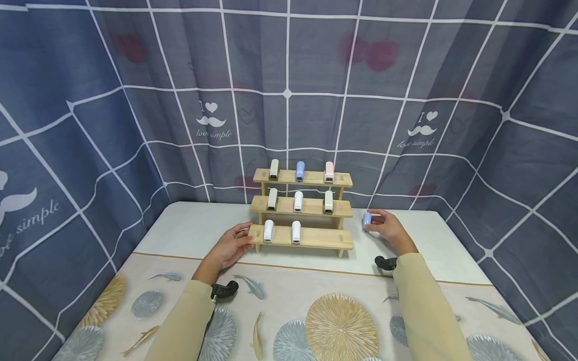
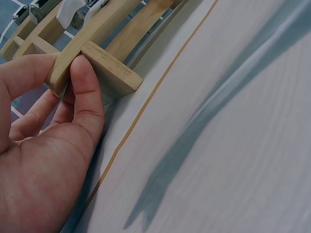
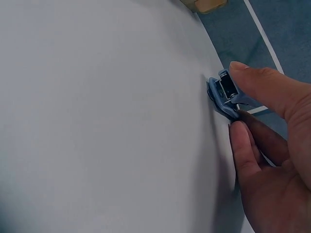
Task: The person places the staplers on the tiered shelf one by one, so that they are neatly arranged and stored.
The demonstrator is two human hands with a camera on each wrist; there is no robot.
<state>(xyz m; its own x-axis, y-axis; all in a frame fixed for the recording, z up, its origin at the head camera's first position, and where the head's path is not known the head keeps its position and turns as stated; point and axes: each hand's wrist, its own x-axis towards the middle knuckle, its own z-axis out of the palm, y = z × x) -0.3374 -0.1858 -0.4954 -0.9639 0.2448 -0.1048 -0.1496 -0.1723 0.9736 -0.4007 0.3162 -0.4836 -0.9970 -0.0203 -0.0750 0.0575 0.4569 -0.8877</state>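
Note:
A three-tier wooden stand [image 1: 311, 237] holds small staplers. My left hand [image 1: 230, 246] pinches the left end of its lowest shelf [image 2: 80, 36], thumb below the board in the left wrist view. Right of the stand, my right hand [image 1: 389, 229] grips a blue stapler [image 3: 224, 94] between thumb and fingers, at the white surface. On the top tier are a grey-green stapler [image 1: 274, 169], a blue one [image 1: 300, 171] and a pink one [image 1: 329, 171]. The middle tier carries a white stapler [image 1: 298, 201] between two grey-green ones. Two white staplers [image 1: 268, 231] occupy the left and middle of the lowest tier.
The stand rests on a white tabletop [image 1: 194, 220]; a patterned cloth [image 1: 289, 296] with fish and round motifs covers the front. Dark checked curtains [image 1: 311, 120] close off the back and both sides. A black wrist strap device [image 1: 224, 290] sits on each forearm.

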